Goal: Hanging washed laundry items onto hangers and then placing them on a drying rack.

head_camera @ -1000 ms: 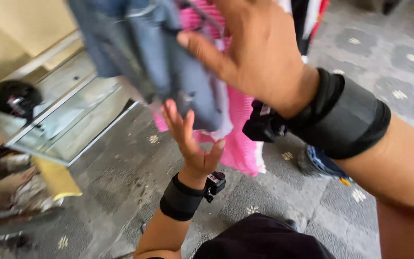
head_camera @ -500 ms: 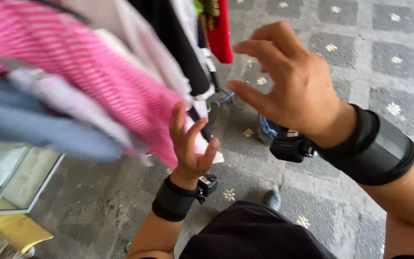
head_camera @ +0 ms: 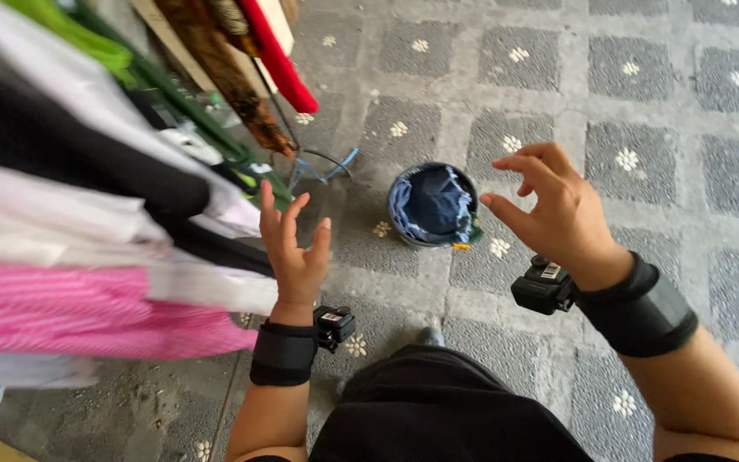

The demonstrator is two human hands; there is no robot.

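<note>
Both our grips are released: the left hand (head_camera: 294,257) spreads bare fingers just right of the hanging clothes (head_camera: 87,257), and the right hand (head_camera: 558,210) curls bare just right of the bucket (head_camera: 432,205) of blue cloth on the tiled floor (head_camera: 643,85). We judge that the crowded garments could snag our left fingers. The blue cord (head_camera: 327,171) beyond the bucket could also tangle.

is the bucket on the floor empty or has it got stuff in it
Not empty. The bucket stands upright on the tiled floor, and crumpled blue cloth fills most of its inside. What lies under the cloth cannot be seen.
</note>
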